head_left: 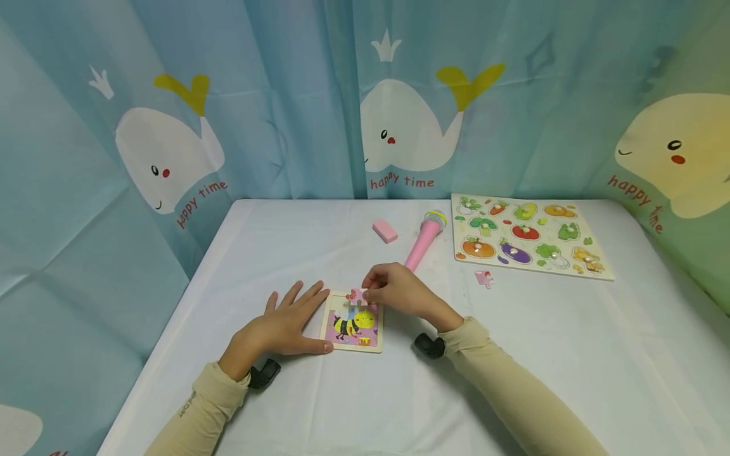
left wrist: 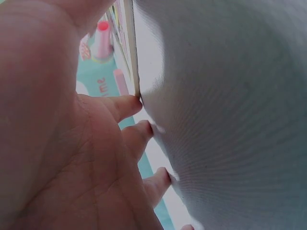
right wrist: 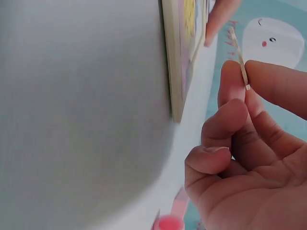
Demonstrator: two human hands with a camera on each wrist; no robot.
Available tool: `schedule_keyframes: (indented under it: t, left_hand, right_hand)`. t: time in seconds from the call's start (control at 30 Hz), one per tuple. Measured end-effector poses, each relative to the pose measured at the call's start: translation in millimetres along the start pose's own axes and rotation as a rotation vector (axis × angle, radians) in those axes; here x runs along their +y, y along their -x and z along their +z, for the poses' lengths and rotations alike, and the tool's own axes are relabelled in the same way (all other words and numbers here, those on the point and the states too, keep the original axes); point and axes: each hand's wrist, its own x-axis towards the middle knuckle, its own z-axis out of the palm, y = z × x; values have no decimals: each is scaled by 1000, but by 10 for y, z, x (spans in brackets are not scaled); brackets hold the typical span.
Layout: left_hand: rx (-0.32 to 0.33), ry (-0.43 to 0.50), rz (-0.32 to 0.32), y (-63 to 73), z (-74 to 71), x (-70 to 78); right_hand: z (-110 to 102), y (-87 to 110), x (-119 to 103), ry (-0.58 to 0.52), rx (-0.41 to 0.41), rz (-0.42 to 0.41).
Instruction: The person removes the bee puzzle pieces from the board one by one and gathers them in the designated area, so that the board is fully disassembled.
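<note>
A small jigsaw board with a pale wooden frame and a bee picture lies on the table, its upper left part bare. My left hand rests at its left side, fingers spread, with the thumb at the lower left corner and a fingertip at the upper left. Between thumb and finger my right hand pinches a pink puzzle piece above the board's top edge. In the right wrist view the puzzle piece appears edge-on, apart from the board.
A pink toy microphone and a pink block lie behind the right hand. Another pink puzzle piece lies to the right. A vegetable peg board occupies the back right, before a blue whale-print curtain.
</note>
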Motion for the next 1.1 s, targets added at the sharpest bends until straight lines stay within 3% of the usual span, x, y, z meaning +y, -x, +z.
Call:
schedule_keyframes:
  t: [0.43,1.1]
  left_hand:
    - [5,20,18,20,21,-23]
    - [-2,20,13,22,-2,5]
  right_hand:
    - [-321,164,155,-116,92,19]
    - [-832,450,292,-124,197,114]
